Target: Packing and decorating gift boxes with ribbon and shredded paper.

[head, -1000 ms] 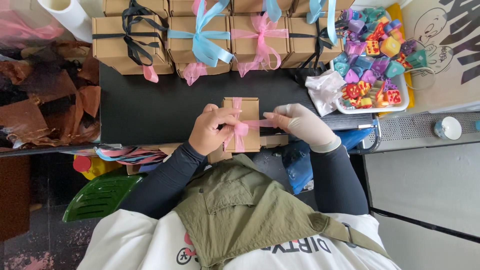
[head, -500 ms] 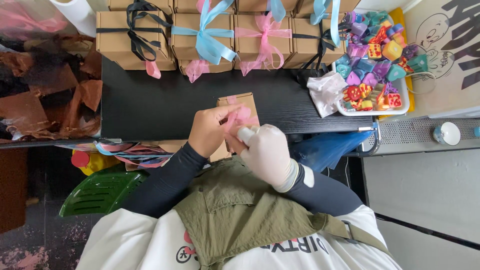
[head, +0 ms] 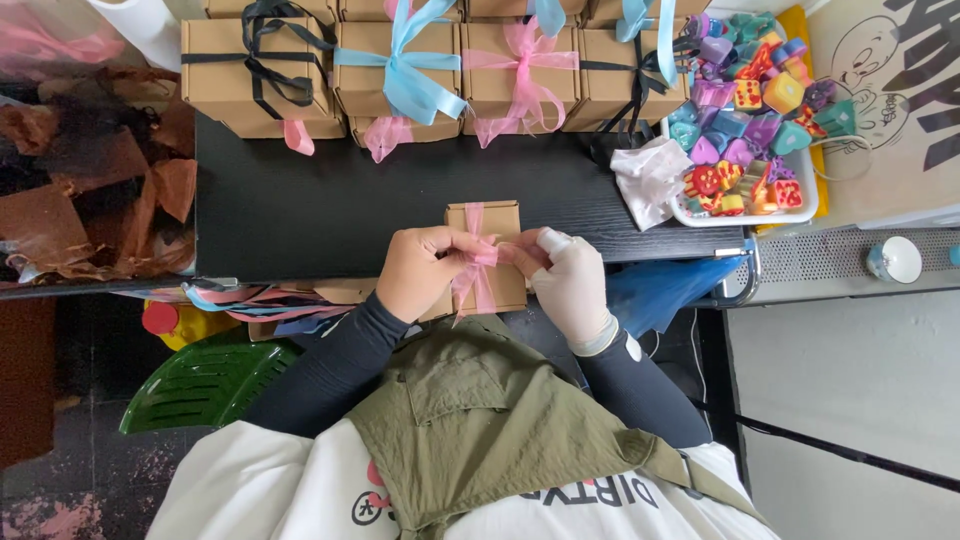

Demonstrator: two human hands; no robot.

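Here: pink ribbon [head: 478,268] pinched between left hand [head: 420,270], right hand [head: 568,285], atop box [head: 487,228].

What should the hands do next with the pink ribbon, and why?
Probably pull the two ends apart to tighten the knot. The left hand and right hand pinch the pink ribbon on the box, and no bow like those on the finished boxes shows yet.

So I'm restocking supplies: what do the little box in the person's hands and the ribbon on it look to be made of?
The box looks like plain brown kraft cardboard: matte, with crisp folded edges. The ribbon seems a sheer pink organza-type fabric, since the box shows through it; the exact fibre can't be told. Both the left hand and gloved right hand pinch it.
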